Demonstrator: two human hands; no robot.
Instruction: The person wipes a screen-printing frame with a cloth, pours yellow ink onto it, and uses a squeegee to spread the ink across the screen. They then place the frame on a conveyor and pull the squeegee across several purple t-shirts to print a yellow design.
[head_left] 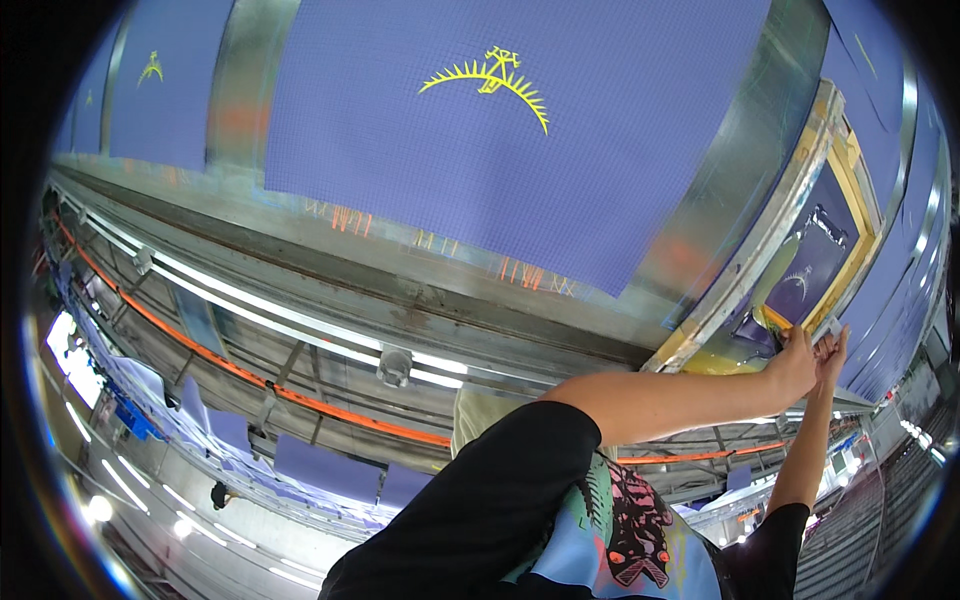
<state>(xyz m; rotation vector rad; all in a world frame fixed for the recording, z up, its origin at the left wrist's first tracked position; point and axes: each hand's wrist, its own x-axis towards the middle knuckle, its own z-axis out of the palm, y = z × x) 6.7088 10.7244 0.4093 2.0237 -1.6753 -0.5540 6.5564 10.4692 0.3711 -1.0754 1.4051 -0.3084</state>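
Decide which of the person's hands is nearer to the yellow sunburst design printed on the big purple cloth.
Left. The left hand grips the lower edge of the yellow-framed printing screen, far right of the sunburst design. The right hand sits just beyond it, slightly farther away.

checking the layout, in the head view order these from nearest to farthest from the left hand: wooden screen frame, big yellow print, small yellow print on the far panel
1. Wooden screen frame: touching the left hand, at right.
2. Big yellow print: top centre, on the purple fabric.
3. Small yellow print: far upper left.

We cannot tell what our hands [815, 360] grip at the yellow-framed screen [815, 255]; fingers overlap there, and the frame's far edge blurs away.
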